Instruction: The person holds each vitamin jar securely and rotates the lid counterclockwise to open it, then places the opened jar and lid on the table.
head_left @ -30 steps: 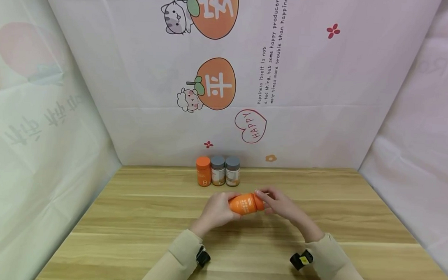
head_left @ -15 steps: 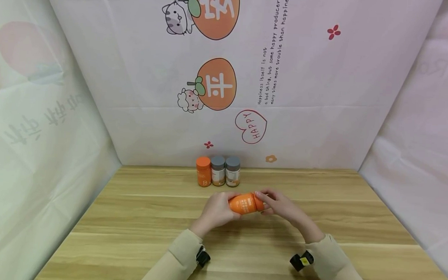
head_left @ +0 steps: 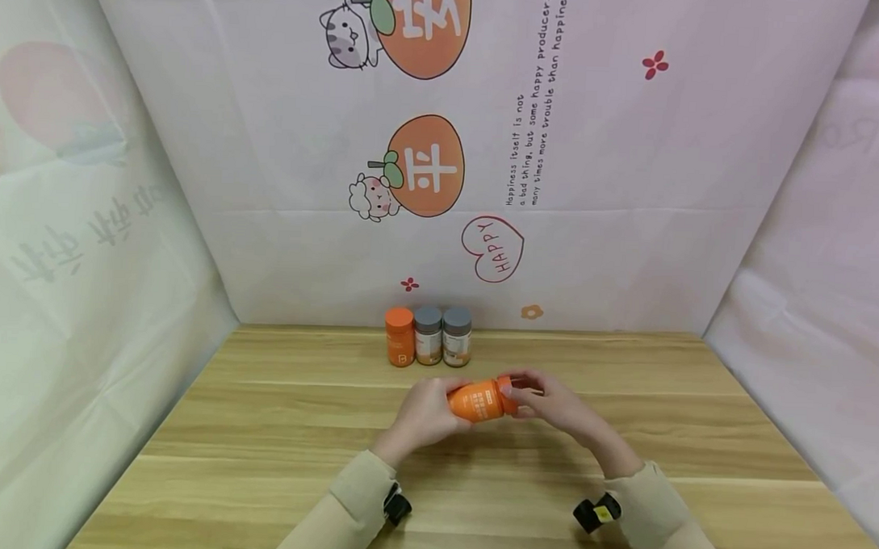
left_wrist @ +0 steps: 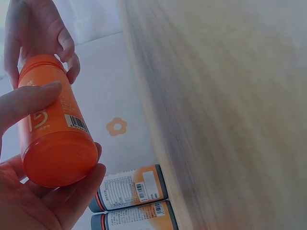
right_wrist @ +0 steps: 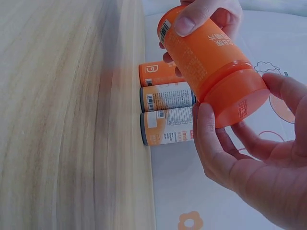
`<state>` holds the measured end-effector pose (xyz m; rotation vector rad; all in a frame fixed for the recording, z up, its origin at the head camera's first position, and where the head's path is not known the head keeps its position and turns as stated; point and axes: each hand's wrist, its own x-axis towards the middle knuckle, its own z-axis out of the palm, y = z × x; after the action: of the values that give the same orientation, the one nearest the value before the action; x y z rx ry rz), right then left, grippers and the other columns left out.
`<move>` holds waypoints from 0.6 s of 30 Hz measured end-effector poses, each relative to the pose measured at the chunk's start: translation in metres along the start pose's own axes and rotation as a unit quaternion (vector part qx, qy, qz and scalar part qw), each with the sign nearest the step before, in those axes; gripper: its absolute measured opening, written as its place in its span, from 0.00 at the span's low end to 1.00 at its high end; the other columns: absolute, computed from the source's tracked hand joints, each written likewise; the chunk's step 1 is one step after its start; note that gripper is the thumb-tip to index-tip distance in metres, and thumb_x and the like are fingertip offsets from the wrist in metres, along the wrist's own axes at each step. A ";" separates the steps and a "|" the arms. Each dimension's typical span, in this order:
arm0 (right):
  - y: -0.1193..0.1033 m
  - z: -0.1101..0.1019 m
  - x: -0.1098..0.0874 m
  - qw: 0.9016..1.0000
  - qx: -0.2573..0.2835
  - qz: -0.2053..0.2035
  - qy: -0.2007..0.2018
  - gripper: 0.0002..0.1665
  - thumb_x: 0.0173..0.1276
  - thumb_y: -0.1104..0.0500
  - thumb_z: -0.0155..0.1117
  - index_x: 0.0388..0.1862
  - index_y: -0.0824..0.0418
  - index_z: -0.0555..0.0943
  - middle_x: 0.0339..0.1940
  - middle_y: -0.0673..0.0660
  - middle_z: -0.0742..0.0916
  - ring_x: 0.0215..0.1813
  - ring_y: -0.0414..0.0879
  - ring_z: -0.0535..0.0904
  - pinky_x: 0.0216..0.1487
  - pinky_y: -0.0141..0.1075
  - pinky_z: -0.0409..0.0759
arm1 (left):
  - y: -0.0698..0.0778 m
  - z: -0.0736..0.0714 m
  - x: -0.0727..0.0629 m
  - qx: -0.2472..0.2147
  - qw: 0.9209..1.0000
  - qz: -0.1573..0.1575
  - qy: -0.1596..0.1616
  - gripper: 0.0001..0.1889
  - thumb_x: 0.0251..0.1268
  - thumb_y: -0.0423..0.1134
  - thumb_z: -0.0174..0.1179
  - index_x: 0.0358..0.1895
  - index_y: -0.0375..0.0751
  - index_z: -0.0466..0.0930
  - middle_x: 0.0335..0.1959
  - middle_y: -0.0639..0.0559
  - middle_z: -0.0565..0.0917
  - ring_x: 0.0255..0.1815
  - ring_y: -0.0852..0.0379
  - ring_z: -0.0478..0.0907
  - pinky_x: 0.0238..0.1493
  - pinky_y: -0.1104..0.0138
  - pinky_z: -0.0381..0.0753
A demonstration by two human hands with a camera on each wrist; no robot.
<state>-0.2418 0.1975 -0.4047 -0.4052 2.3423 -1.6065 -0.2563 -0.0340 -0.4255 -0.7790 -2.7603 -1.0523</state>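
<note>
An orange pill bottle [head_left: 477, 401] is held in the air over the table, tilted on its side with its cap end to the right. My left hand [head_left: 427, 415] grips the bottle's body; in the left wrist view the thumb lies along its side and the fingers reach under its base. The thumb and fingertips of my right hand [right_wrist: 259, 148] sit round the rim of the orange cap [right_wrist: 237, 98]. A printed code shows on the cap's flat end, and the cap sits on the bottle's neck.
Against the back wall stand an orange bottle [head_left: 400, 338] and two grey-capped bottles [head_left: 428, 336], side by side in a row. The wooden table [head_left: 274, 430] runs to printed white cloth [head_left: 593, 256] at the back and both sides.
My right hand's fingers have shifted round the cap, the thumb now lower on its near side. The left hand and the bottle stay almost where they were.
</note>
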 end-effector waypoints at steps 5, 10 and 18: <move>0.002 -0.003 -0.001 0.999 -0.011 -0.028 -0.020 0.32 0.68 0.49 0.59 0.65 0.64 0.68 0.62 0.67 0.74 0.59 0.56 0.75 0.54 0.52 0.77 | 0.000 0.000 -0.001 -0.001 1.000 0.000 0.000 0.31 0.36 0.41 0.76 0.52 0.45 0.81 0.42 0.54 0.85 0.37 0.62 0.76 0.40 0.66 0.75; 0.006 -0.005 0.001 0.998 -0.017 -0.050 -0.028 0.31 0.67 0.49 0.61 0.65 0.60 0.69 0.62 0.65 0.75 0.60 0.58 0.74 0.55 0.52 0.76 | 0.000 0.000 -0.001 0.000 1.000 0.000 0.001 0.31 0.36 0.41 0.76 0.52 0.45 0.81 0.43 0.54 0.85 0.36 0.62 0.76 0.40 0.66 0.75; 0.010 -0.009 0.001 0.994 -0.031 -0.097 -0.035 0.29 0.65 0.54 0.64 0.64 0.56 0.70 0.63 0.61 0.76 0.63 0.62 0.71 0.53 0.36 0.78 | 0.000 0.001 -0.001 -0.007 1.000 0.001 0.000 0.31 0.37 0.40 0.76 0.53 0.44 0.81 0.42 0.53 0.85 0.36 0.62 0.76 0.39 0.67 0.75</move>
<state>-0.2470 0.2083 -0.4107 -0.7106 2.3664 -1.5765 -0.2549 -0.0339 -0.4260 -0.7817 -2.7549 -1.0720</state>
